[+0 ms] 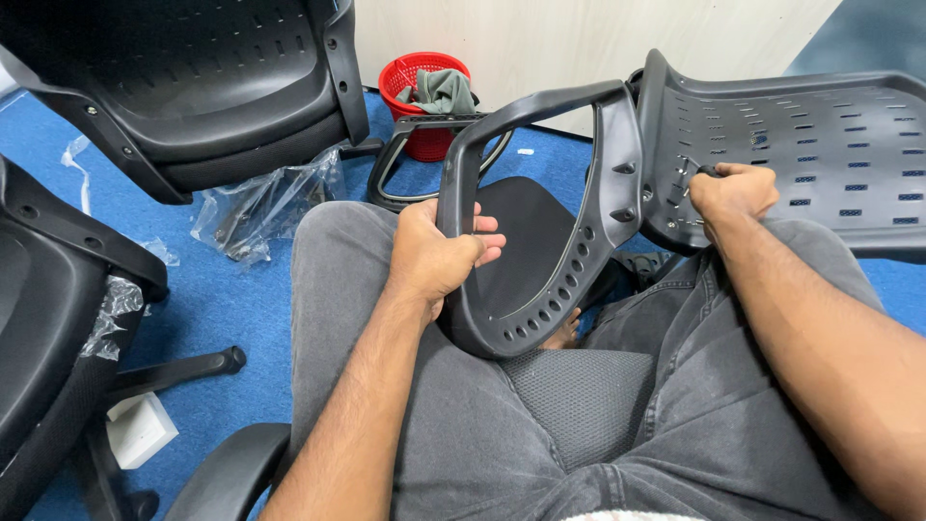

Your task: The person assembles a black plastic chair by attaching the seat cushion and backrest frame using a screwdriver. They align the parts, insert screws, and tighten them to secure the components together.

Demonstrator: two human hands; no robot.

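Blue carpet floor (241,318), pale wall along the top edge. At the left edge, part of an assembled black chair (48,318) with its base leg on the carpet; above it, an overturned black seat shell (212,77). Crumpled clear plastic wrap (260,203) lies on the carpet below that shell. A red basket (410,82) holding grey-green cloth stands against the wall, with a second black armrest loop (415,164) lying in front of it.

The person sits with grey-trousered legs across the lower frame. The left hand (434,256) is closed firmly around the near bar of a black armrest frame (569,222), fingers wrapped over it. The armrest's long axis runs from the lap, lower left, up to the upper right, where its upper end meets the perforated black chair backrest (820,145), which is tilted and extends to the right edge. The right hand (733,193) is fisted around a small dark tool (709,171) at that joint; the tool's tip is too small to identify.
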